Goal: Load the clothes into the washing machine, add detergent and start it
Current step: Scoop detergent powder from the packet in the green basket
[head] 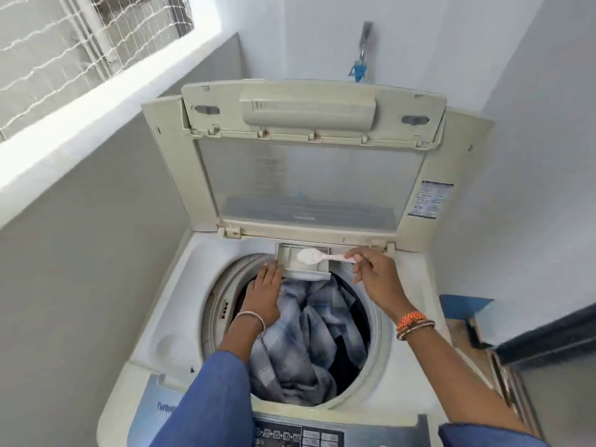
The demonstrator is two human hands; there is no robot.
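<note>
Clothes [303, 337] in drum, drawer [304, 262] behind.

Sleeves: I see blue fabric sleeves on both my arms, loose, ending partway up each forearm, well back from the hands.
Left hand [266, 293]: bare, no rings I can make out.
Left wrist: one thin silver-coloured metal bangle [253, 317] just behind the hand.
Right hand [375, 274]: bare, fingers unadorned as far as I can tell.
Right wrist: an orange braided thread band [411, 318] nearest the hand, with thin metal bangles [417, 327] touching it on the forearm side.
</note>
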